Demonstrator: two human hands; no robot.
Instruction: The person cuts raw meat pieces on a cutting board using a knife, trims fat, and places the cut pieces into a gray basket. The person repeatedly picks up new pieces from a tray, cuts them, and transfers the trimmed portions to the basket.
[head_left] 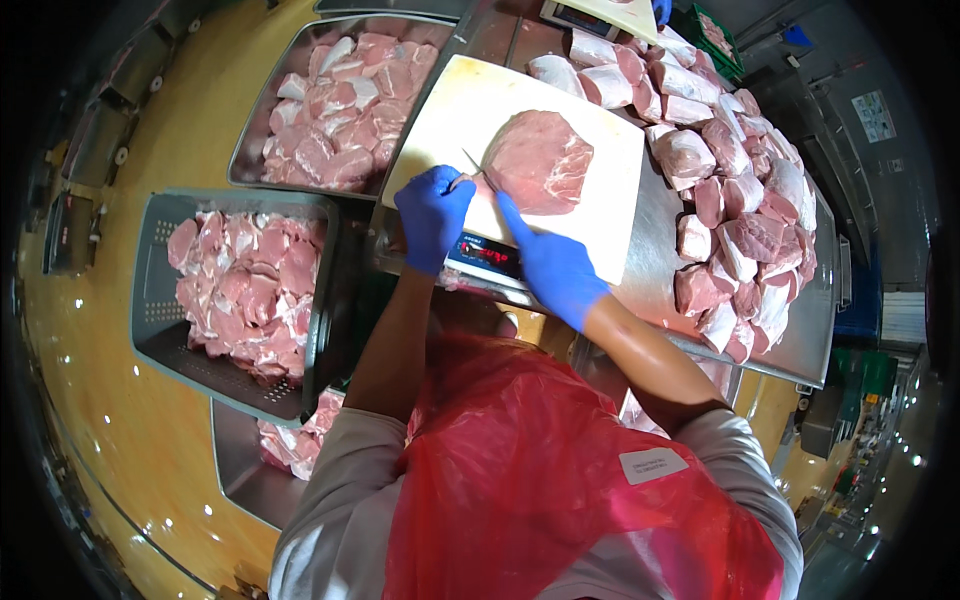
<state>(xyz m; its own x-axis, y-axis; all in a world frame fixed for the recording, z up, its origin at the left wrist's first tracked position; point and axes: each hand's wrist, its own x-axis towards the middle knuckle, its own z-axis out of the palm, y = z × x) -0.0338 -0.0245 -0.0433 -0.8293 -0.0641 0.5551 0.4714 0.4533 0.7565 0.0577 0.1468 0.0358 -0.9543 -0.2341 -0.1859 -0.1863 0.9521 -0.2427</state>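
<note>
A large pale-pink piece of raw meat (541, 163) lies on a white cutting board (612, 228). My left hand (434, 217), in a blue glove, is closed at the board's near left, pinching a small strip of meat (460, 182). In my right hand (556, 268), also gloved in blue, is a knife (473, 162). Its thin blade points away to the left, beside the large piece's left edge, with my index finger stretched along it. The handle is hidden under my palm. Between my wrists shows a scale (486, 256) with a lit red display, under the board's near edge.
A metal tray (240, 150) of meat pieces stands at the far left. Nearer is a grey perforated crate (160, 335) of trimmed pieces, above another metal tray (236, 478). Many meat chunks (745, 190) are heaped on the steel table (640, 295) at right. Another scale (583, 18) stands beyond.
</note>
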